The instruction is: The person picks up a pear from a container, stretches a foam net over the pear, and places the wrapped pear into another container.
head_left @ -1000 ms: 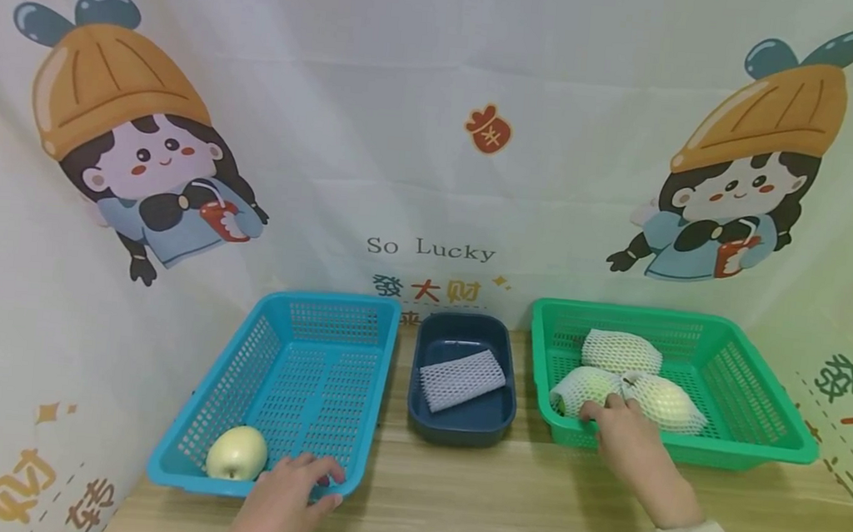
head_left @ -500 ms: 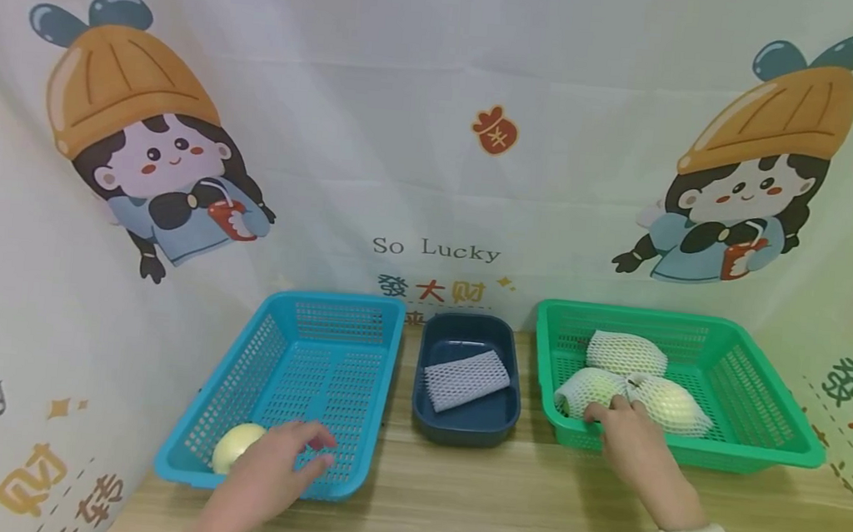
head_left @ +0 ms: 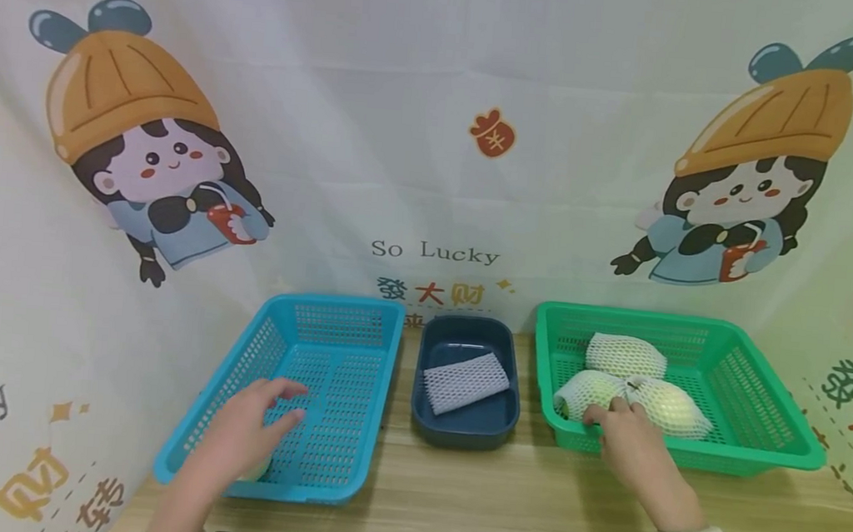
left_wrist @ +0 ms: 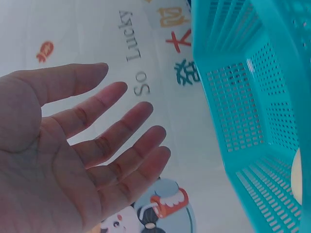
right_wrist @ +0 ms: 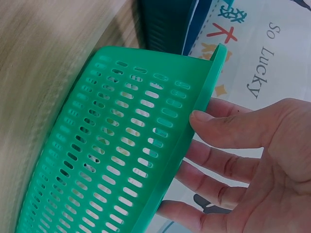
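My left hand (head_left: 252,419) hovers over the blue basket (head_left: 376,429), fingers loosely spread and nothing in them; the left wrist view shows its bare palm. Under it, mostly hidden, a pale yellow round fruit (head_left: 258,468) lies in the basket's near left corner. At the green basket (head_left: 757,459), my right hand (head_left: 631,441) grips the near rim, thumb outside and fingers over the inner side, as the right wrist view shows. Just beyond those fingers lie three fruits in white foam nets: one at left (head_left: 585,391), one at right (head_left: 671,406), one behind (head_left: 626,357).
Between the baskets stands a dark blue bin (head_left: 461,437) with an empty white foam net (head_left: 466,383) lying in it. A printed cloth (head_left: 434,175) hangs behind and at both sides. Bare wooden tabletop (head_left: 453,502) shows in front.
My left hand has moved from the blue basket's near rim up and to the left, now covering most of the pale fruit. The right hand stays at the green rim.
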`<state>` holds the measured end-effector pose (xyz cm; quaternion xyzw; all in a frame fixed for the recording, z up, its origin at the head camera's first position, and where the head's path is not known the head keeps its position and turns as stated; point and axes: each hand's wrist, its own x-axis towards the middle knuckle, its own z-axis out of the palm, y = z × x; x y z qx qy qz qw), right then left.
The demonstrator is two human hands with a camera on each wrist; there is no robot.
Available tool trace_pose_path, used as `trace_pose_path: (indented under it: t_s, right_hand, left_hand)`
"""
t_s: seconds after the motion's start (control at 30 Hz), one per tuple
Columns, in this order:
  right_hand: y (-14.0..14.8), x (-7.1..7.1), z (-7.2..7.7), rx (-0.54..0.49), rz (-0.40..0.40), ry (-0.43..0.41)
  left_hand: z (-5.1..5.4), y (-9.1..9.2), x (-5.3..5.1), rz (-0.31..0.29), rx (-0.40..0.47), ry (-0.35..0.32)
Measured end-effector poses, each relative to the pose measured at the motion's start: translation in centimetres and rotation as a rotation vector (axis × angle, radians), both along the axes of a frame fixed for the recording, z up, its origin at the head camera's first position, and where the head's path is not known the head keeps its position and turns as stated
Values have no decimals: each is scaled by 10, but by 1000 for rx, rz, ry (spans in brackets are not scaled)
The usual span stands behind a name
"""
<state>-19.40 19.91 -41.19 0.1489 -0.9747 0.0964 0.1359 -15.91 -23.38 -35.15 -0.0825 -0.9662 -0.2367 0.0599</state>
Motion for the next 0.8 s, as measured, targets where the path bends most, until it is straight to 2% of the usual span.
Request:
trace_pose_path:
  t_s: [0.17,0.43,0.53,0.63,0.8]
  right_hand:
    - [0,-1,1,-1,-6,-8]
    - [-1,0,1,-6,-16,-38]
    - [-1,0,1,-5,-13,-36]
    - [-1,-1,0,-3,-12,-33]
    - [-2,-1,0,-8,-5,-27]
  left_hand:
    - [-1,-14,-11,18,18,-41]
    - [-10,-33,-28,47,16,-129]
    - [-12,-39,-34,75,3,-191]
    - [-15,-45,-39,110,-6,-282]
    - [-25,-53,-46,155,-24,-411]
